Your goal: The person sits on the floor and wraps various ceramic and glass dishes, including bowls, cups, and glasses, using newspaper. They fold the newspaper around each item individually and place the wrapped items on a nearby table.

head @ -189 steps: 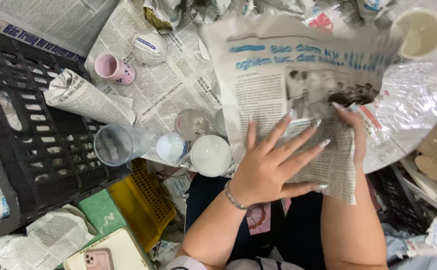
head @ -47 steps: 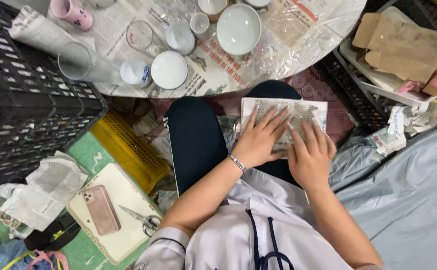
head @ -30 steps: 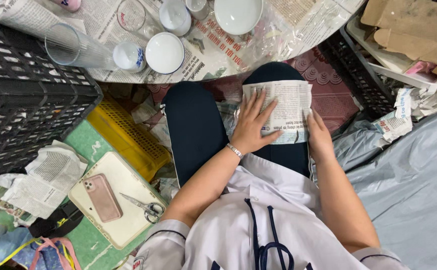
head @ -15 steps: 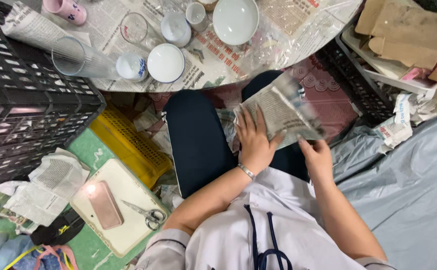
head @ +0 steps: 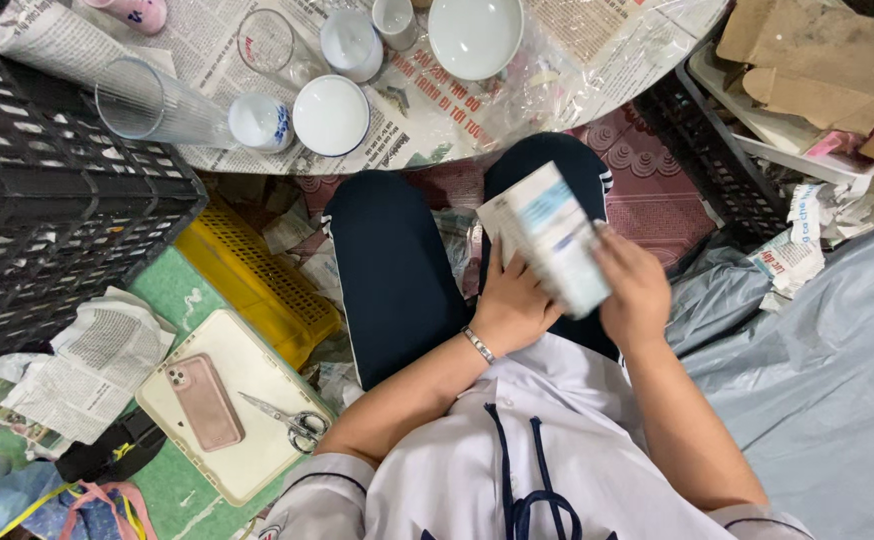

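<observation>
**Two hands hold a folded newspaper over the lap**

Seen from above, a seated person in dark trousers and a white top holds a folded newspaper [head: 547, 235] just above the right thigh, near the picture's centre. The left hand [head: 512, 305] grips it from underneath at 7 o'clock, fingers wrapped round the lower edge. The right hand [head: 635, 285] presses on its 4 o'clock side, fingers curled over the paper. The paper is blurred.

At 12 o'clock a newspaper-covered table [head: 597, 40] carries a white bowl [head: 475, 35], a white cup [head: 331, 114] and a clear glass [head: 152, 102] lying on its side. At 9 o'clock sits a black crate [head: 47, 230]. At 8 o'clock a pink phone [head: 203, 402] and scissors [head: 287, 420] rest on a cream tray [head: 247, 345].
</observation>
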